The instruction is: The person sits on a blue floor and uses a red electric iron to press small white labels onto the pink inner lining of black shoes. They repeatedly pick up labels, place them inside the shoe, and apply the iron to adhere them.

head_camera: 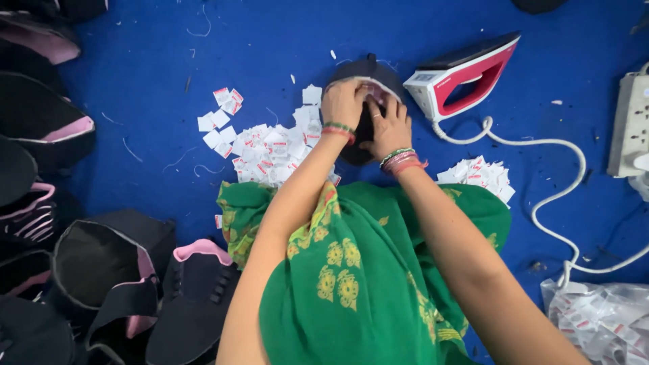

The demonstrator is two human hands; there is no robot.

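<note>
Down on a bright blue work surface (270, 40) littered with stray white threads, and right at the centre sits a dark shoe upper (362, 145), the landmark for everything here. Both hands are together on it: the left hand (343, 103) curls over its top edge, fingers bent down onto the pale lining, while the right hand (390, 127) presses flat on it just beside, fingers spread; whether either hand actually pinches the piece cannot be told from here. Bangles ring both wrists. Just right of the shoe upper stands a red and white iron (466, 74), its white cord (541, 203) looping away to the right and down, and further right at the frame edge lies a white power strip (632, 125). Left of the shoe upper spreads a loose heap of small white labels (270, 149) with red marks, and a second small label pile (481, 177) lies down to its right. Below the shoe upper, green patterned fabric (358, 270) covers the person's lap. Far to the left, black and pink shoe uppers (122, 270) are stacked along the edge, and at the lower right corner sits a clear plastic bag (602, 318) of more labels.
</note>
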